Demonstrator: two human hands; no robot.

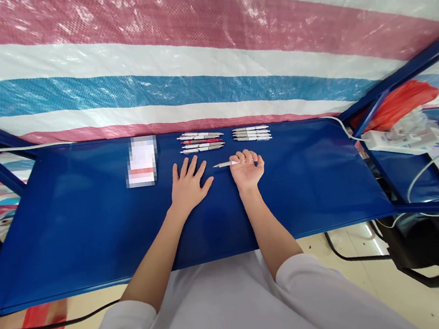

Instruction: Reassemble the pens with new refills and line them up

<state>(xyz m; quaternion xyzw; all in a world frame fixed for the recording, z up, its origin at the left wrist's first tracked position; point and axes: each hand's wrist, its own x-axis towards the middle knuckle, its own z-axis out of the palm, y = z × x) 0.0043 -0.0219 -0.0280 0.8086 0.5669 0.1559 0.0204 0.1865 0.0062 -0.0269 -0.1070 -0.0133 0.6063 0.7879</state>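
Observation:
My left hand (188, 184) lies flat on the blue table (91, 221) with its fingers spread and nothing in it. My right hand (247, 169) is curled around a white pen (225, 164), whose tip points left toward the left hand. Just beyond the hands lie two rows of pens: a left group (201, 141) with white, grey and one pink-red pen, and a right group (251, 133) of white pens, all lying sideways.
A white card or packet (141, 160) lies left of the pens. A striped tarp (207, 55) hangs behind the table. To the right, a second blue table carries a white power strip (393, 139), cables and an orange bag (402, 101).

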